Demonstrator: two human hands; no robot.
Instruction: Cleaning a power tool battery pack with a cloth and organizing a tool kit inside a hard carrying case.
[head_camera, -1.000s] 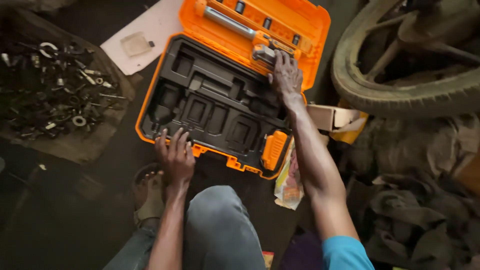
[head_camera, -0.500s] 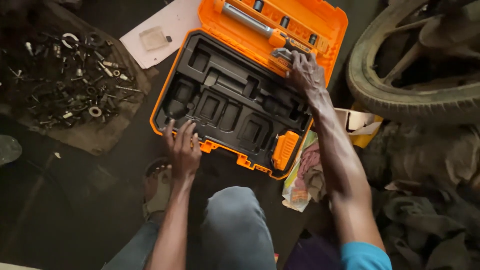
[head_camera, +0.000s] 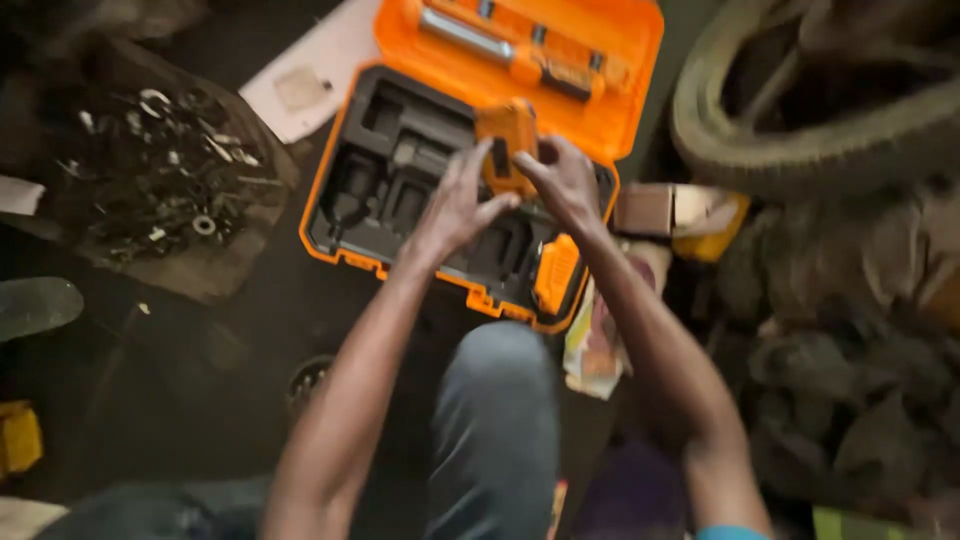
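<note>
You've got both hands up over the open orange tool case (head_camera: 345, 262), and between them sits a small orange tool (head_camera: 506, 145) with a dark slot on its face. Your left hand (head_camera: 455, 205) is spread, its fingers reaching in so the fingertips touch the tool's left side; your right hand (head_camera: 563, 180) closes on it from the right, thumb and fingers pinching its edge. The picture is blurred, so how firm each grip is, you cannot tell. The tool hangs above the black moulded tray (head_camera: 400, 190), near the hinge line. In the lid (head_camera: 620, 70) lies a long silver-and-orange bar (head_camera: 480, 40). An orange latch (head_camera: 555, 275) sits at the case's near right corner. Left of the case, a heap of nuts and washers (head_camera: 160, 170) rests on a dark cloth; a tyre (head_camera: 790, 150) curves at the right
</note>
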